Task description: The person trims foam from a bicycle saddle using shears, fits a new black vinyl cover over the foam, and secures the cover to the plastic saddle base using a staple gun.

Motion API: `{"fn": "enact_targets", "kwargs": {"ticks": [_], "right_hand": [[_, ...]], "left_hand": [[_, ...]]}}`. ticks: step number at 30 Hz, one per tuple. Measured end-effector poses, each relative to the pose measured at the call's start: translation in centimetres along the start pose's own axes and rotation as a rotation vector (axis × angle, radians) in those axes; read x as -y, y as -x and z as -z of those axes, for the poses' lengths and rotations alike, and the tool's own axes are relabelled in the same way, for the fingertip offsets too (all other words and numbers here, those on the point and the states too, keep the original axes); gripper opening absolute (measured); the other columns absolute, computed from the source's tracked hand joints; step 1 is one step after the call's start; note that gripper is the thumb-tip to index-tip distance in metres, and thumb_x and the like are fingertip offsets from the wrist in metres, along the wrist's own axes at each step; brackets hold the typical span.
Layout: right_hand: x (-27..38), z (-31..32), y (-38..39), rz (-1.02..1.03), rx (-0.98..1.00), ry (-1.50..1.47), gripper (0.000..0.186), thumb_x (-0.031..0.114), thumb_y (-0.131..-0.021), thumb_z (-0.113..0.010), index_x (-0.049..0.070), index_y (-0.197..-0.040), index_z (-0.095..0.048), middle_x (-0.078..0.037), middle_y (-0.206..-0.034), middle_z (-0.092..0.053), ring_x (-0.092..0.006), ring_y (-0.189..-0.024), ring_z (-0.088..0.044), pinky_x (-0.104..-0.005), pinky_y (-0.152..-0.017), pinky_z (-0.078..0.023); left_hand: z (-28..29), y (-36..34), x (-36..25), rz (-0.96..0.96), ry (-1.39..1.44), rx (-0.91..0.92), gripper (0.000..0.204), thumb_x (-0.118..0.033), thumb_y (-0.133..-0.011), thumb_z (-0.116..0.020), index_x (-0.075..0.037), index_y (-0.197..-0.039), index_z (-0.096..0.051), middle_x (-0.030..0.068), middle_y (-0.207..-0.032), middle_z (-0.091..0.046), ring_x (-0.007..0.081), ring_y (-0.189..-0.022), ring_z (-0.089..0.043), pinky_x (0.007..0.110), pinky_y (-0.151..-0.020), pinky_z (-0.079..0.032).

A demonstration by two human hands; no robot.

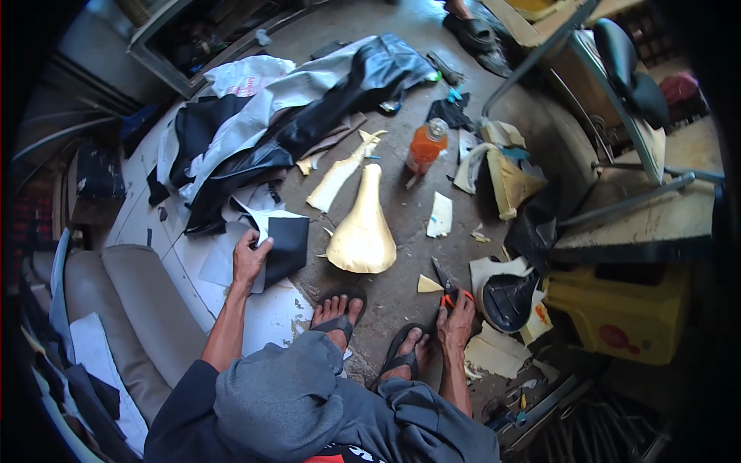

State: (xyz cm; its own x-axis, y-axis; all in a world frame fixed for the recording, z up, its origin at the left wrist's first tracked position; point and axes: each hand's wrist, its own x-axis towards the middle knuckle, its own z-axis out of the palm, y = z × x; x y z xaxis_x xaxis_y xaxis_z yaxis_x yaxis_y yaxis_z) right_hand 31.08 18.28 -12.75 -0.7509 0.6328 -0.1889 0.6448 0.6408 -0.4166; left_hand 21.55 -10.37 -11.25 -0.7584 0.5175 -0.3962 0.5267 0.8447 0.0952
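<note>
My left hand (247,258) grips a piece of black material with a white backing (287,243), its upper edge folded back. My right hand (455,324) holds black scissors with orange handles (455,296), blades pointing up and left. A small cream foam wedge (428,284) lies just left of them. Between my hands, farther forward, is a pear-shaped cream foam pad (363,231) with a long narrow neck. A long foam strip (332,177) lies beyond it, and a small pale scrap (440,214) lies to its right.
A bottle of orange liquid (425,147) stands ahead. Sheet material (324,108) lies heaped beyond. Grey padded cushions (139,301) are at left; a metal-framed chair (606,100), yellow container (617,316) and foam offcuts (498,355) are at right. Another person's foot (482,46) is at the top.
</note>
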Motion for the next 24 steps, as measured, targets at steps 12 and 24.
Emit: {"fn": "enact_targets", "kwargs": {"ticks": [12, 24], "right_hand": [[-0.8, 2.5, -0.9, -0.264, 0.181, -0.266, 0.049, 0.012, -0.069, -0.071, -0.002, -0.112, -0.051, -0.017, -0.097, -0.063, -0.0310, -0.090, -0.063, -0.0405, -0.085, -0.049], [20.9, 14.8, -8.2, 0.199, 0.610, -0.136, 0.051, 0.027, -0.074, -0.088, 0.001, -0.104, -0.057, -0.006, -0.085, -0.061, -0.0176, -0.077, -0.060, -0.0337, -0.070, -0.050]], "left_hand": [[13.5, -1.1, 20.0, 0.285, 0.745, -0.583, 0.016, -0.018, -0.093, -0.061, -0.002, -0.093, -0.064, 0.0180, -0.103, -0.064, 0.0236, -0.083, -0.062, 0.037, -0.073, -0.048], [6.3, -4.8, 18.2, 0.529, 0.996, -0.275, 0.041, -0.025, -0.085, -0.062, 0.000, -0.117, -0.056, 0.0277, -0.101, -0.069, 0.0468, -0.094, -0.066, 0.052, -0.084, -0.053]]}}
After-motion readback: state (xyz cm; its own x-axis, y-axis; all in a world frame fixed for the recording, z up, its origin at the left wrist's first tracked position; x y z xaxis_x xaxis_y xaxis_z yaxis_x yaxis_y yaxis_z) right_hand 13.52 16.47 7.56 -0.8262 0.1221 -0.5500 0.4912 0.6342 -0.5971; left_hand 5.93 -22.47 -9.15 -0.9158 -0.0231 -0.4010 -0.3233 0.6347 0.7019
